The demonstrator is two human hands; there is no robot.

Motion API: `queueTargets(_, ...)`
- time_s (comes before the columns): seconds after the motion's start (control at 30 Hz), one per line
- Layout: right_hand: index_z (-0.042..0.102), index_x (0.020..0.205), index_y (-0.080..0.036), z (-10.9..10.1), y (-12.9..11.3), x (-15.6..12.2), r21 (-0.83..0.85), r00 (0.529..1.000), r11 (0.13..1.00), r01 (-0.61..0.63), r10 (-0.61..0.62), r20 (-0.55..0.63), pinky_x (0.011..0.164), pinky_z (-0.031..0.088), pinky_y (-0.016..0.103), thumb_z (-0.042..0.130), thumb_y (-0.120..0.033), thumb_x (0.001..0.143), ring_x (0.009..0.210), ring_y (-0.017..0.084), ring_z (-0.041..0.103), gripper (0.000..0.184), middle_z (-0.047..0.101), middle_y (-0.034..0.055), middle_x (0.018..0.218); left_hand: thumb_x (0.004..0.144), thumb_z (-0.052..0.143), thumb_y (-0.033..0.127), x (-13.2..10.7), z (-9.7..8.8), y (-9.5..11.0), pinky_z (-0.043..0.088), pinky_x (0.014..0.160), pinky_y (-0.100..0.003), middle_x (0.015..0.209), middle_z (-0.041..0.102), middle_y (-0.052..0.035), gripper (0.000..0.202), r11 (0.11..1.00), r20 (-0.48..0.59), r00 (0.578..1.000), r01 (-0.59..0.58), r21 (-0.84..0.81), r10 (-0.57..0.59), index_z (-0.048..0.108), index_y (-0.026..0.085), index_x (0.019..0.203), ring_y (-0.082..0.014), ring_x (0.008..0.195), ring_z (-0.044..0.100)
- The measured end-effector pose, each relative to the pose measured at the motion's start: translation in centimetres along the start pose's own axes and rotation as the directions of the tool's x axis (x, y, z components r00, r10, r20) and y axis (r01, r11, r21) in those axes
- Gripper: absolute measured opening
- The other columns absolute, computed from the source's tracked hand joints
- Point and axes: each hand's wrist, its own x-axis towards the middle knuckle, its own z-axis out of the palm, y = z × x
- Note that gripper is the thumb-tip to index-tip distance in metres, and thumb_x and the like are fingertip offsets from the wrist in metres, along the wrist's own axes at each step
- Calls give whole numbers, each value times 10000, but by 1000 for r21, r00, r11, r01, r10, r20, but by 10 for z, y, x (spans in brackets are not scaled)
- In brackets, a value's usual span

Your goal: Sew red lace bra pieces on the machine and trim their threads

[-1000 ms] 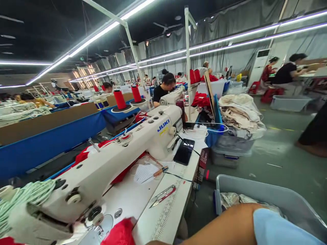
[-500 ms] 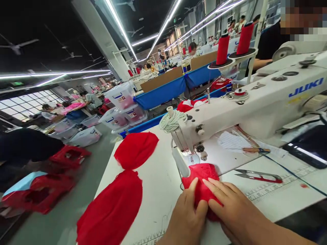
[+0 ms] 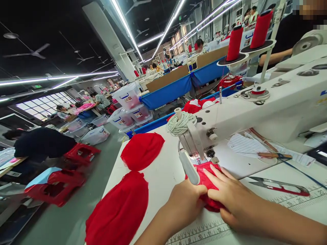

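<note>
A small red lace fabric piece (image 3: pixel 207 174) lies under the needle of a white sewing machine (image 3: pixel 258 109). My left hand (image 3: pixel 185 204) is closed on the piece's near left edge, beside the machine's white lamp tube (image 3: pixel 189 168). My right hand (image 3: pixel 231 197) lies on the piece with fingers stretched flat, pressing it to the white table (image 3: pixel 163 177).
Two red fabric pieces (image 3: pixel 142 149) (image 3: pixel 120 211) lie on the table's left part. Thread snips (image 3: pixel 278 186) sit at the right, near a ruler strip (image 3: pixel 204 233) along the front edge. Red thread cones (image 3: pixel 235 42) stand behind the machine. Red stools (image 3: pixel 81 153), plastic bins (image 3: pixel 127 98) and other workers fill the aisle at left.
The view swung left from the machine's right side onto the needle area. Both hands came into view on the red lace piece and moved it closer under the needle.
</note>
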Motion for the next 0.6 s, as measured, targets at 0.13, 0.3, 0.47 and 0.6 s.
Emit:
queueTargets(0.13,719,827,-207,0,-7,4,2,996,997,-72,72,50,1088,147,638,540,-124,667,1362,408,279,254,615,147,1226,679,514,78,1,-4,0,261,515,-239,745,634,-14,178,1000,-12,1000,-7,28,7,604,231,665,-173,660,543)
queueTargets(0.3,712,993,-276,-5,-13,-1,28,994,994,-105,104,37,1033,245,631,551,-133,625,1347,406,302,426,532,123,1357,671,510,78,-4,-2,5,206,478,-260,573,566,-6,183,997,27,1000,-7,74,5,595,222,598,-146,505,468)
queueTargets(0.47,717,883,-299,-13,-16,-2,17,995,996,-86,85,42,848,421,513,533,-112,552,1117,346,514,423,644,80,1171,711,581,141,-4,1,9,217,483,-260,660,612,-29,153,996,37,999,-14,90,10,680,253,677,-157,532,511)
queueTargets(0.6,720,956,-250,-1,-8,0,-52,998,997,-64,62,-28,891,395,549,535,-134,573,1143,373,496,441,649,115,1186,701,550,89,-1,2,7,207,481,-256,713,644,-19,199,997,-26,999,-22,72,24,663,253,682,-143,545,520)
